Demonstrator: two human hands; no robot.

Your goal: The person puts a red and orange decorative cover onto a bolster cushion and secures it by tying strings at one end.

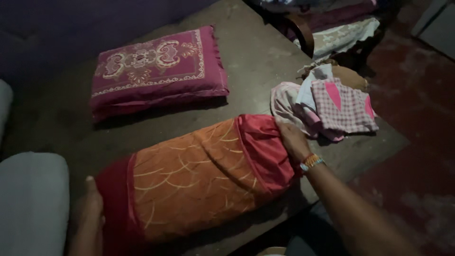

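The left hand (90, 208) lay flat against the dark red end of an orange bolster pillow (199, 178), which stretched between both hands on the desk (256, 61). The right hand (293, 141) gripped the bolster's gathered red end; a magenta patterned pillow (156, 71) lay beyond, and folded pink checked clothes (332, 106) sat just beyond the right hand.

orange bolster (199, 178), hands at both ends
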